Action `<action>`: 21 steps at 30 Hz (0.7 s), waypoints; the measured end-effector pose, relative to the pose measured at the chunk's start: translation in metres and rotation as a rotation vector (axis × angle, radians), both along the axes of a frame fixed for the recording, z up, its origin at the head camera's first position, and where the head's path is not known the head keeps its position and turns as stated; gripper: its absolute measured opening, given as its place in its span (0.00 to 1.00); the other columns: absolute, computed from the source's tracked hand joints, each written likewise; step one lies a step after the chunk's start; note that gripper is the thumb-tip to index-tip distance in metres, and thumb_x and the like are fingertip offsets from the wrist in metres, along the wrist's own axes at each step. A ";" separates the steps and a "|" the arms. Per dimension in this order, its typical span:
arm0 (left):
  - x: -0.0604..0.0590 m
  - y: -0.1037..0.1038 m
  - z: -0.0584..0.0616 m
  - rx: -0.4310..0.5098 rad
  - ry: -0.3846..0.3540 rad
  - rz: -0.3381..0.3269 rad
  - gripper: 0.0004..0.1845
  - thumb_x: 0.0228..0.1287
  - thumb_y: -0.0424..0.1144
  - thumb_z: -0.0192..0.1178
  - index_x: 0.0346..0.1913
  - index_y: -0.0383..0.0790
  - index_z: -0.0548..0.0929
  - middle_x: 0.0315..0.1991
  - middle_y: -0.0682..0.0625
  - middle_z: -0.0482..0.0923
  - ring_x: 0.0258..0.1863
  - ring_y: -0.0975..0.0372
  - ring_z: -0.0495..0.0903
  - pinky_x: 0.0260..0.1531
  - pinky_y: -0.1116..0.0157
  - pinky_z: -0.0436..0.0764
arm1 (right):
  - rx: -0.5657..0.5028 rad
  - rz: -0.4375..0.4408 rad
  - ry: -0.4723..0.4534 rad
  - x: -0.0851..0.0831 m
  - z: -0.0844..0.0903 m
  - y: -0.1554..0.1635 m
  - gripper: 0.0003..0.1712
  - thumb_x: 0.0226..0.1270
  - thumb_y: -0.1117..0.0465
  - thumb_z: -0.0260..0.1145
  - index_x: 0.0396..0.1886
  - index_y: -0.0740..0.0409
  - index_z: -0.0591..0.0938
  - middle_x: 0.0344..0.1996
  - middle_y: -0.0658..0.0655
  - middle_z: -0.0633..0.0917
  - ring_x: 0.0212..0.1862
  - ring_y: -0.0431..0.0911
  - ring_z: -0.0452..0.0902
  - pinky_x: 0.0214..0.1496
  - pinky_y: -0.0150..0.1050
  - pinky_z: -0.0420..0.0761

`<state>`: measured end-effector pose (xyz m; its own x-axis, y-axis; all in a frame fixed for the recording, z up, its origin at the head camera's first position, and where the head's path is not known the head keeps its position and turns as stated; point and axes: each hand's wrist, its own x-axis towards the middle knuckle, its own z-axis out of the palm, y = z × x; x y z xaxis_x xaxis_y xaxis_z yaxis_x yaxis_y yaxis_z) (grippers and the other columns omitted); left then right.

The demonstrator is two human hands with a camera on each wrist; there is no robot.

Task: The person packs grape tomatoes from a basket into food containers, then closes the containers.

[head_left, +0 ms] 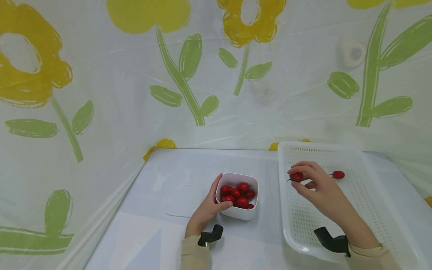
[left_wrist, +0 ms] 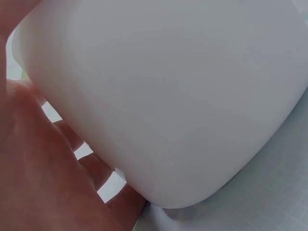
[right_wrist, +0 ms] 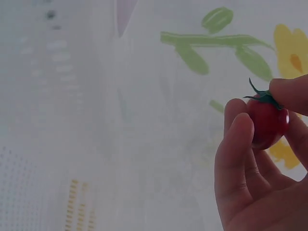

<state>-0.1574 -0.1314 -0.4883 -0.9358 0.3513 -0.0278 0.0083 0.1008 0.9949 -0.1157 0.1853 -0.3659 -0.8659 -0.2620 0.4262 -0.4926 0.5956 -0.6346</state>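
Note:
My left hand [head_left: 206, 207] grips the near-left side of a small white square container [head_left: 240, 214], its thumb over the rim. Several red cherry tomatoes [head_left: 235, 192] lie inside. Seen from the left wrist, the container's pale wall [left_wrist: 168, 96] fills most of the view, with the fingers along its edge. Over the left part of a white perforated basket [head_left: 285, 221], my right hand [head_left: 320, 187] pinches one cherry tomato [right_wrist: 267, 120] between thumb and fingers; its green stem end shows in the right wrist view. Another cherry tomato [head_left: 338, 174] lies in the basket, right of that hand.
A clear flat lid [head_left: 183, 200] lies on the white table [head_left: 162, 168], left of the container. Behind the table hangs a pale sheet [head_left: 128, 93] printed with yellow flowers and green leaves. Black straps circle both wrists.

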 end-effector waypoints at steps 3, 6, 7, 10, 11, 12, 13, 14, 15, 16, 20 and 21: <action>0.000 0.000 0.001 0.005 -0.009 -0.004 0.44 0.53 0.42 0.62 0.65 0.75 0.47 0.64 0.58 0.53 0.63 0.59 0.50 0.58 0.49 0.56 | -0.048 -0.005 -0.013 0.007 0.000 -0.014 0.15 0.57 0.62 0.64 0.44 0.45 0.76 0.47 0.44 0.70 0.40 0.36 0.70 0.35 0.27 0.75; 0.002 0.000 0.005 0.009 -0.016 -0.010 0.44 0.54 0.41 0.62 0.66 0.72 0.47 0.64 0.57 0.53 0.63 0.59 0.50 0.58 0.49 0.57 | -0.079 -0.016 -0.013 0.013 0.000 -0.026 0.15 0.57 0.62 0.64 0.44 0.46 0.76 0.47 0.44 0.71 0.40 0.37 0.70 0.36 0.27 0.75; 0.003 0.001 0.008 0.007 -0.020 -0.011 0.44 0.54 0.41 0.62 0.66 0.71 0.46 0.64 0.56 0.52 0.63 0.58 0.50 0.58 0.49 0.57 | -0.095 -0.016 -0.017 0.014 0.000 -0.030 0.15 0.57 0.62 0.64 0.45 0.46 0.76 0.47 0.44 0.71 0.40 0.37 0.70 0.36 0.28 0.75; 0.008 0.002 0.019 0.008 -0.029 -0.014 0.45 0.54 0.40 0.61 0.68 0.65 0.45 0.65 0.53 0.52 0.62 0.57 0.50 0.57 0.47 0.57 | -0.120 -0.026 -0.019 0.019 -0.002 -0.042 0.15 0.58 0.62 0.64 0.46 0.47 0.76 0.47 0.43 0.71 0.40 0.37 0.70 0.36 0.29 0.76; 0.010 0.002 0.022 0.007 -0.031 -0.015 0.45 0.54 0.40 0.61 0.68 0.63 0.45 0.65 0.51 0.52 0.62 0.56 0.50 0.57 0.47 0.57 | -0.131 -0.029 -0.021 0.019 -0.003 -0.046 0.16 0.58 0.62 0.64 0.46 0.46 0.76 0.47 0.43 0.71 0.40 0.37 0.71 0.36 0.29 0.76; 0.012 0.003 0.025 0.007 -0.033 -0.016 0.45 0.54 0.40 0.61 0.69 0.61 0.45 0.65 0.51 0.52 0.62 0.56 0.50 0.57 0.47 0.57 | -0.139 -0.035 -0.022 0.020 -0.005 -0.050 0.16 0.58 0.62 0.64 0.47 0.47 0.76 0.47 0.43 0.71 0.40 0.37 0.71 0.36 0.30 0.76; 0.013 0.003 0.028 0.004 -0.037 -0.016 0.45 0.54 0.40 0.61 0.69 0.60 0.45 0.65 0.50 0.52 0.62 0.56 0.50 0.57 0.48 0.57 | -0.147 -0.043 -0.022 0.020 -0.006 -0.053 0.16 0.58 0.62 0.64 0.47 0.46 0.76 0.47 0.42 0.72 0.40 0.37 0.71 0.36 0.30 0.77; 0.014 0.003 0.030 0.004 -0.039 -0.016 0.45 0.54 0.40 0.61 0.69 0.59 0.45 0.65 0.50 0.52 0.62 0.56 0.50 0.57 0.48 0.57 | -0.151 -0.050 -0.021 0.021 -0.008 -0.057 0.17 0.58 0.62 0.64 0.48 0.46 0.76 0.47 0.42 0.72 0.39 0.37 0.71 0.35 0.30 0.77; 0.015 0.003 0.031 0.004 -0.040 -0.015 0.44 0.54 0.40 0.61 0.69 0.59 0.45 0.65 0.50 0.52 0.62 0.56 0.50 0.57 0.48 0.57 | -0.158 -0.055 -0.021 0.021 -0.010 -0.061 0.17 0.58 0.62 0.64 0.48 0.47 0.76 0.47 0.41 0.72 0.39 0.37 0.71 0.35 0.31 0.77; 0.015 0.003 0.032 0.002 -0.040 -0.012 0.44 0.54 0.40 0.61 0.69 0.59 0.45 0.65 0.50 0.52 0.62 0.56 0.51 0.57 0.48 0.58 | -0.165 -0.059 -0.020 0.021 -0.011 -0.065 0.18 0.57 0.62 0.64 0.48 0.46 0.76 0.47 0.41 0.72 0.39 0.37 0.72 0.35 0.31 0.77; 0.015 0.003 0.032 0.001 -0.038 -0.012 0.44 0.55 0.40 0.61 0.69 0.60 0.45 0.65 0.50 0.52 0.62 0.56 0.50 0.57 0.49 0.58 | -0.191 -0.065 -0.021 0.022 -0.020 -0.079 0.20 0.56 0.62 0.65 0.49 0.45 0.76 0.47 0.39 0.73 0.38 0.36 0.73 0.34 0.32 0.77; 0.014 0.003 0.031 0.004 -0.038 -0.012 0.44 0.55 0.40 0.61 0.69 0.60 0.45 0.65 0.50 0.52 0.62 0.56 0.50 0.57 0.49 0.58 | -0.207 -0.058 -0.020 0.022 -0.022 -0.082 0.21 0.55 0.61 0.66 0.49 0.44 0.75 0.47 0.39 0.73 0.38 0.37 0.73 0.34 0.32 0.77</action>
<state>-0.1431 -0.1285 -0.4574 -0.9297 0.3632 -0.0620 -0.0286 0.0967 0.9949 -0.0934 0.1032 -0.3877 -0.8857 -0.1201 0.4485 -0.4475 0.4782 -0.7556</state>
